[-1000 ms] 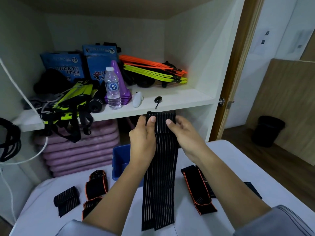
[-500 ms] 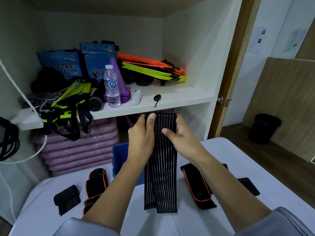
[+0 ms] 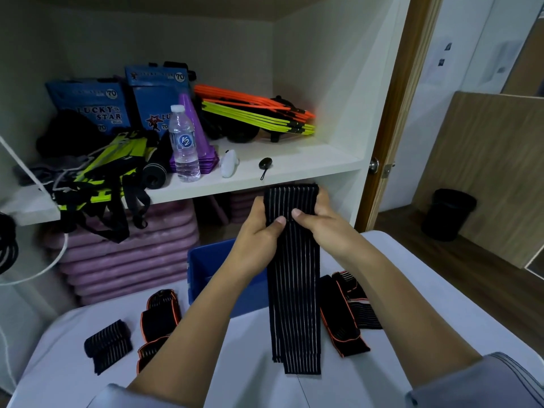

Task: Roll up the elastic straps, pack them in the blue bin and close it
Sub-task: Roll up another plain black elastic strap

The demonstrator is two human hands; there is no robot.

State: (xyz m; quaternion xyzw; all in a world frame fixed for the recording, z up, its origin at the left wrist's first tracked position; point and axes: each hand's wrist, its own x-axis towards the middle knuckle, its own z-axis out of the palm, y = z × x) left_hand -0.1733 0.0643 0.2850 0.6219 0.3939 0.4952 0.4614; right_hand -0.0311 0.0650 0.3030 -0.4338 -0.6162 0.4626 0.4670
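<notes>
Spotted water bottle (image 3: 184, 148) on far shelf (image 3: 294, 166), purple cones (image 3: 192, 125) just behind, pink mats (image 3: 129, 254) below, black bucket (image 3: 447, 214) far right.

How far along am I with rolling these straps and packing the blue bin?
Early. The small black strap far left looks bundled. The left hand and right hand hold the striped strap by its part-rolled top. The orange-edged straps on both sides look unrolled; the blue bin stands open.

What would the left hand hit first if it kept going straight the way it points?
Besides the striped strap it grips, the left hand would probably meet the white shelf's front edge; depth is unclear, so it might slip under toward the purple mats.
</notes>
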